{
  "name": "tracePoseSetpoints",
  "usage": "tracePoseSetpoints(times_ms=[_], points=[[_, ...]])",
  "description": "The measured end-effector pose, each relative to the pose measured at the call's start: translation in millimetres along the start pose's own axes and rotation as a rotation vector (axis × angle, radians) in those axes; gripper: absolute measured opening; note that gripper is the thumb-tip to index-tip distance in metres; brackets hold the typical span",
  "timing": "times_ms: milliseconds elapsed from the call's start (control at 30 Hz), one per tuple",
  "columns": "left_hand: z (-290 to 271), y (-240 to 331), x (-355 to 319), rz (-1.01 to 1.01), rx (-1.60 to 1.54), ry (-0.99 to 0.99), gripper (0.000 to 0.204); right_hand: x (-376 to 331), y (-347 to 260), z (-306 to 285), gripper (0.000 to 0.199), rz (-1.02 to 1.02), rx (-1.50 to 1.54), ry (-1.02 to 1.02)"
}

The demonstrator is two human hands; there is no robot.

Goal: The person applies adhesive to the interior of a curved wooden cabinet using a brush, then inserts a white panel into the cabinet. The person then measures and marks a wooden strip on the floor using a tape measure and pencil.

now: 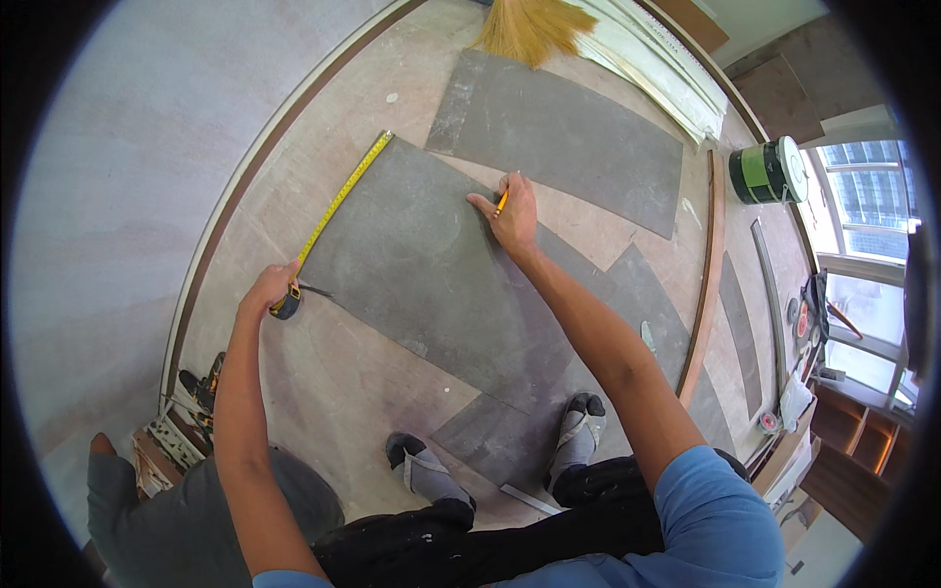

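Observation:
My left hand point(272, 290) is closed around a black and yellow tape measure point(285, 305) at the near left corner of a grey floor tile point(407, 225). The yellow blade point(343, 196) is drawn out along the tile's left edge to its far corner. My right hand point(516, 220) rests by the tile's far edge, thumb stretched out sideways, and holds an orange pencil point(502, 203) in its fingers. Beyond lies a second grey tile point(564, 132). My feet in dark socks and sandals stand near the tile's near edge.
A long wooden strip point(704, 284) and a metal bar point(769, 284) lie to the right. A dark bucket with a white lid point(769, 172) stands beyond them. A straw broom point(534, 27) is at the far side. Another person's grey clothing point(211, 519) shows at lower left.

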State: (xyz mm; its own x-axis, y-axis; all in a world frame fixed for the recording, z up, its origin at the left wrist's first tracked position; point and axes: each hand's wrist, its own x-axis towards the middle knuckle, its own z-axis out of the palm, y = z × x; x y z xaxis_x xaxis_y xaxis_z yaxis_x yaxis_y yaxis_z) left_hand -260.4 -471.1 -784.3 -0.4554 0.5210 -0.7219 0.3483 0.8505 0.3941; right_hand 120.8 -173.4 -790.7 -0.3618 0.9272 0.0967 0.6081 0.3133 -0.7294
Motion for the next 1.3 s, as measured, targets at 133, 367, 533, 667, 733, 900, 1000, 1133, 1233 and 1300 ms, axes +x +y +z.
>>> tracePoseSetpoints(times_ms=[133, 367, 533, 667, 733, 900, 1000, 1133, 1233, 1300], points=[[10.5, 0.1, -0.8, 0.046, 0.038, 0.093, 0.058, 5.5, 0.1, 6.1, 0.051, -0.140, -0.195, 0.047], [29.2, 11.3, -12.3, -0.050, 0.241, 0.176, 0.059, 56.9, -71.4, 64.8, 0.050, -0.258, -0.071, -0.152], [34.2, 11.2, -21.8, -0.078, 0.287, 0.196, 0.056, 61.0, -122.8, 101.8, 0.061, 0.013, -0.308, -0.261], [38.3, 26.5, -32.2, -0.104, 0.231, 0.250, 0.055, 68.7, -110.5, 105.8, 0.063, 0.084, -0.301, -0.257], [40.9, 25.0, -38.9, -0.080, 0.235, 0.321, 0.056, 72.4, -111.9, 105.8, 0.062, 0.077, -0.337, -0.271], [41.9, 38.7, -45.0, -0.070, 0.218, 0.325, 0.052, 92.7, -91.5, 104.5, 0.059, 0.093, -0.124, -0.267], [41.8, 33.7, -48.4, -0.087, 0.221, 0.334, 0.053, 87.8, -104.2, 105.5, 0.055, 0.101, -0.088, -0.196], [46.6, 29.4, -55.9, -0.060, 0.196, 0.386, 0.055, 96.9, -120.6, 98.2, 0.058, 0.294, -0.030, -0.258], [48.2, 27.5, -58.8, -0.048, 0.197, 0.406, 0.056, 110.4, -120.3, 94.5, 0.059, 0.302, -0.043, -0.372], [48.0, 28.7, -59.3, -0.042, 0.217, 0.399, 0.056, 124.4, -114.8, 95.0, 0.057, 0.293, -0.032, -0.469]])
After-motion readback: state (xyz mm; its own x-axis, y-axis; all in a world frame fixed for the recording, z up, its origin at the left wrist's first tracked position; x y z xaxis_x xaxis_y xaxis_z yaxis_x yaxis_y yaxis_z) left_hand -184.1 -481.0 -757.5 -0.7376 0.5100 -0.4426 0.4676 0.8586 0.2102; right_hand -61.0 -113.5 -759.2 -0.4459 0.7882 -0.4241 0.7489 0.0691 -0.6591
